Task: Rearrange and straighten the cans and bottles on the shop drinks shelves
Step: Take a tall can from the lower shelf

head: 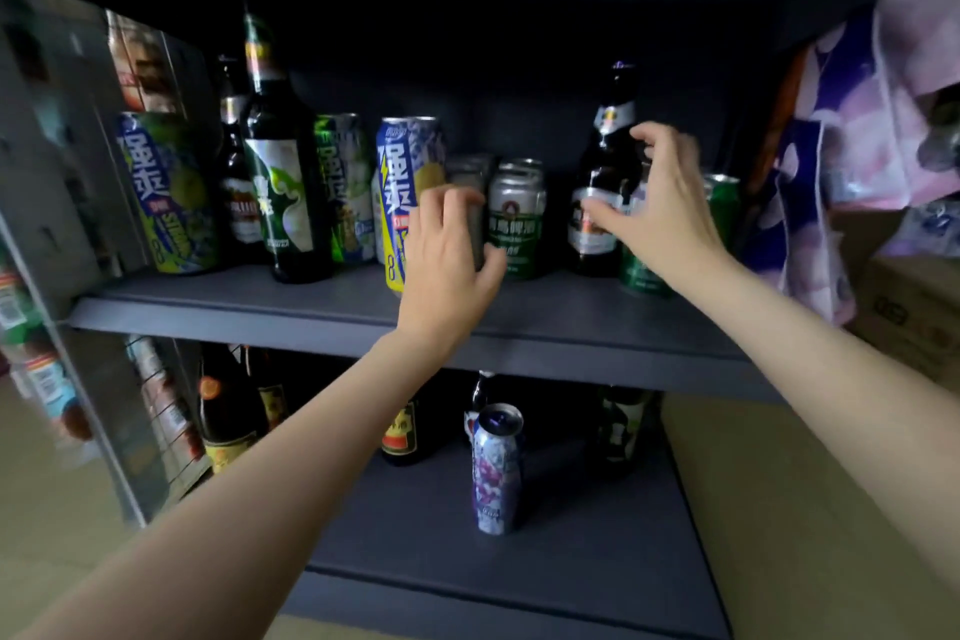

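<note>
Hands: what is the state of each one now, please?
Left hand: grips a grey can.
Right hand: fingers curled at the brown bottle; grip cannot be told.
</note>
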### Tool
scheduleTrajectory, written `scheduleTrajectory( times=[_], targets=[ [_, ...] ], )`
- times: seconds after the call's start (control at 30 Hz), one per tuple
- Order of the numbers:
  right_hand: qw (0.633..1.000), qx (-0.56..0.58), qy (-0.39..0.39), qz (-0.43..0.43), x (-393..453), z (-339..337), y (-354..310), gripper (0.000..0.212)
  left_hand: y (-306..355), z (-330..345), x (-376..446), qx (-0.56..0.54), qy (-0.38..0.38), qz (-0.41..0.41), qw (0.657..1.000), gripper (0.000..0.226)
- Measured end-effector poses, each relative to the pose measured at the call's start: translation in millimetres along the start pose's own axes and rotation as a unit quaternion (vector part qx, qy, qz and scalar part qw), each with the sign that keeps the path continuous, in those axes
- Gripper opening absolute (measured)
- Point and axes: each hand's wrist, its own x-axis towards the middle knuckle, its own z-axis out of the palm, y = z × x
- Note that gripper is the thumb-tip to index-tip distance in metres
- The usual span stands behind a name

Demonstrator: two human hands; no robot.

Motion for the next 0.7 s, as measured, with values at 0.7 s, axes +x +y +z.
scheduleTrajectory(
  times=[0.7],
  targets=[
    [0.987, 0.083, -0.014, 0.134, 102.7, 22.9, 0.0, 0.072, -12.7, 44.0, -6.4, 0.058, -0.128, -0.031, 0.990, 0.072]
  ],
)
